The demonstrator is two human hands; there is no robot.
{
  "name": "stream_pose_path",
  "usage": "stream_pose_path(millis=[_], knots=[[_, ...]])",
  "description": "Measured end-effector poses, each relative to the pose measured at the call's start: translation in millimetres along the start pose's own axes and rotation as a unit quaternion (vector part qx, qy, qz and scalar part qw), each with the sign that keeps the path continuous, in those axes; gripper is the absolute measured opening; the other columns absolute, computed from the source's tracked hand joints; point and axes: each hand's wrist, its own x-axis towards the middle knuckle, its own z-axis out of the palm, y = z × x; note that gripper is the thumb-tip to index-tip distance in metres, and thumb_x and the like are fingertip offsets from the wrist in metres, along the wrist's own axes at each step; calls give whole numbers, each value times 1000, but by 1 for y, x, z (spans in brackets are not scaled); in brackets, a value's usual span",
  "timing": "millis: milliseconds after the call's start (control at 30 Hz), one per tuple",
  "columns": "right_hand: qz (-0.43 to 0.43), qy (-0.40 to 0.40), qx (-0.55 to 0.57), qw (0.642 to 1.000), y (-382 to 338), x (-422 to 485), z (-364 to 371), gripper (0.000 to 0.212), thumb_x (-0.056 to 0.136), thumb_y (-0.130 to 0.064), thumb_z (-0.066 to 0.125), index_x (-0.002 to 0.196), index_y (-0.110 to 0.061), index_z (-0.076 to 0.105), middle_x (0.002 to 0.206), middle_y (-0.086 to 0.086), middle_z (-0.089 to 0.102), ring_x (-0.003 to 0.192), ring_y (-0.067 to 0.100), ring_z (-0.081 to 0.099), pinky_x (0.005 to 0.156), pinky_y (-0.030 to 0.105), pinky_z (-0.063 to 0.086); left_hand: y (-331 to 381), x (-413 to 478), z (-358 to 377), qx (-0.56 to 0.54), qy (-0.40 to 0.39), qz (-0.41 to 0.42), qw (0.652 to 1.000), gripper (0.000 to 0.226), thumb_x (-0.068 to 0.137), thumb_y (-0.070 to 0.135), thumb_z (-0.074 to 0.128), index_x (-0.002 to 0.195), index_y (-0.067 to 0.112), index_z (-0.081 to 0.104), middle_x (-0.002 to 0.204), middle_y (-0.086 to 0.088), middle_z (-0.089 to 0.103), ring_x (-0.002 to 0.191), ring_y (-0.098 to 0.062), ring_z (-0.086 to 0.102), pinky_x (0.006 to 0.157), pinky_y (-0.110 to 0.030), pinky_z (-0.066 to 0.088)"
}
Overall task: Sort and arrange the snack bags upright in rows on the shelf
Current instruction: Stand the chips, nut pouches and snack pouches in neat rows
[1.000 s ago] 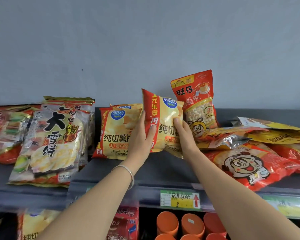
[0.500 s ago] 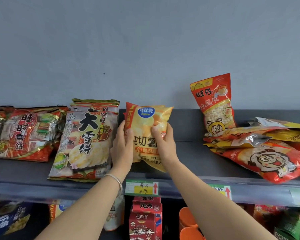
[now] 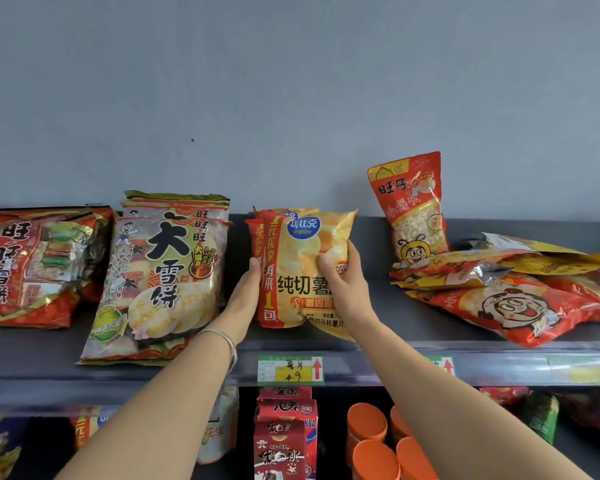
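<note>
**A:** What is sitting on the grey shelf (image 3: 392,317)?

**B:** Two big snow-cracker bags (image 3: 167,271) are leaning back, one behind the other, left of centre. Further left, red rice-cracker bags (image 3: 25,268) are lying in a heap. On the right, a pile of flat bags (image 3: 520,306) is sprawling over itself. I cannot count either lot where they overlap.

**A:** And the task's bags?

**B:** Three Copico chip bags (image 3: 309,271) are standing upright in a tight row at the middle of the shelf, between the snow-cracker bags and the pile. One red bag of small buns (image 3: 413,206) is standing alone against the wall, just right of them.

**A:** What are the hands doing?

**B:** They are bracketing the chip bags from both sides. The left hand (image 3: 248,289) is cupping their left edges, thumb on the red strip. The right hand (image 3: 343,275) is gripping the front bag's right side, thumb lying across its face and fingers going behind.

**A:** Anything smaller?

**B:** Two price tags with red arrows (image 3: 290,370) are showing on the shelf lip, the second half hidden by the right arm. One silver bracelet (image 3: 227,344) is circling the left wrist.
</note>
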Motion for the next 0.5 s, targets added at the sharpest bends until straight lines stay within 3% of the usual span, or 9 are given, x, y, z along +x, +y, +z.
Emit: stream_pose_path(millis=[133,200,267,333,400,500], knots=[[2,-25,20,999,-2,0,2,68,86,-53,61,144,-38,27,121,-6,64,104,16,67,91,48,54,-1,-4,1,-40,10,8,999,65,93,64,15,134,25,48,126,-5,60,115,-24,56,88,-33,40],[6,-47,38,998,-4,-3,10,68,90,-47,60,146,-34,25,124,-2,62,104,17,67,91,47,55,-1,-8,-2,-73,27,32,996,60,93,64,16,121,28,55,116,-6,65,101,-22,62,84,-36,48],[18,-70,48,996,-5,-7,20,70,89,-50,59,147,-37,22,126,-1,61,106,20,67,91,48,55,3,-12,-7,-103,45,64,992,41,97,55,18,99,36,54,101,-4,65,90,-20,63,78,-36,51],[46,-95,53,993,-3,-11,28,72,88,-53,58,147,-40,18,128,0,60,108,21,66,93,50,53,7,-15,-9,-126,46,77,988,35,100,49,18,90,36,50,98,-3,62,91,-22,61,83,-39,50],[68,-103,45,991,-2,-13,27,67,91,-51,55,147,-38,19,127,0,61,108,21,65,96,49,51,5,-14,-12,-130,37,67,989,37,100,50,17,95,35,50,102,-7,63,93,-25,61,85,-42,51],[73,-52,-19,996,-8,-9,15,76,86,-66,48,150,-33,21,132,0,58,117,22,59,102,49,46,3,-13,-16,-112,37,81,990,47,93,64,19,100,34,54,115,-6,63,103,-26,61,90,-47,50]])
